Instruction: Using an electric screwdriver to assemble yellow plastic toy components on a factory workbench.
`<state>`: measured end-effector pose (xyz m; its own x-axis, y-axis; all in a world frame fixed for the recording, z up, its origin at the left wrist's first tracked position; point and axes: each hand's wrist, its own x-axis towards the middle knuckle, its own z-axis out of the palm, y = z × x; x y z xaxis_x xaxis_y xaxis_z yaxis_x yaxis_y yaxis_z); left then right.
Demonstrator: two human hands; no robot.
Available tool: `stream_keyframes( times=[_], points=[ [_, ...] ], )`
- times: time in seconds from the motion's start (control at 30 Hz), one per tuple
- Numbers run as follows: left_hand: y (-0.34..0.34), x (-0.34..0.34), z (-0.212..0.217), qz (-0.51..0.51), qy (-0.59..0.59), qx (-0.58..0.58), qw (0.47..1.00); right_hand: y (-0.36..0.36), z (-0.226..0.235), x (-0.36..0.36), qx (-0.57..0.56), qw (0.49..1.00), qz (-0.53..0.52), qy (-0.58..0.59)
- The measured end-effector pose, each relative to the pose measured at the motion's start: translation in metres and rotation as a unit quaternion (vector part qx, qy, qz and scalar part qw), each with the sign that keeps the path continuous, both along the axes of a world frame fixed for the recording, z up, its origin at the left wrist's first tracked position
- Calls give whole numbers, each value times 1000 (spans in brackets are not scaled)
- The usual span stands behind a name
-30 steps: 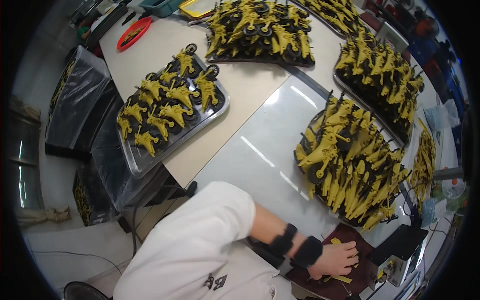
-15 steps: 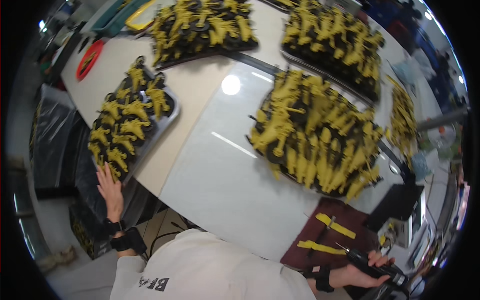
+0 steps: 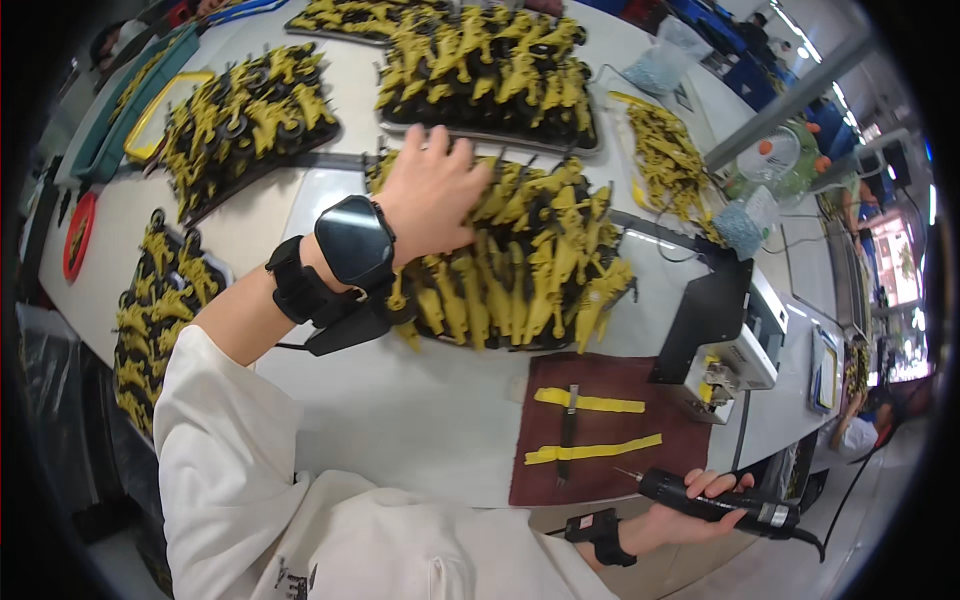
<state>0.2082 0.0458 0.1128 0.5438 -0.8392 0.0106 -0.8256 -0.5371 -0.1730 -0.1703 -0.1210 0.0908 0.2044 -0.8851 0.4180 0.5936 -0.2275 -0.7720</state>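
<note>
My left hand (image 3: 432, 195) is over the left part of a tray pile of yellow-and-black parts (image 3: 540, 270), its fingers apart and slightly bent at the pile's far side. I see nothing held in it, though its palm side is hidden. At the lower right, my right hand (image 3: 700, 510) is closed around a black electric screwdriver (image 3: 690, 493), its thin bit pointing left. Left of the bit lies a dark red mat (image 3: 610, 370), where two yellow strips (image 3: 600, 402) rest across a narrow dark bar (image 3: 569, 430).
More piles of the parts stand beyond on trays, one at the far middle (image 3: 490, 80), others at the left (image 3: 165, 310) and upper left (image 3: 250, 120). A red dish (image 3: 80, 235) lies far left. Right of the mat stands a white machine (image 3: 745, 355) with a black panel.
My left hand has left the tray at the left and moved right and away, over the middle pile. The view has swung right. The screwdriver stays in my right hand.
</note>
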Motion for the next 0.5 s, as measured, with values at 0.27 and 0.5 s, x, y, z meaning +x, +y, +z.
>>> stream_keyframes(
  times=[0.27,0.5],
  points=[
    [-17,8,0,22,43,44,998,-10,-4,-1,63,993,-102,-14],
    [-14,-17,41,73,-44,-40,996,-16,-10,-7,55,988,-145,15]
  ],
)
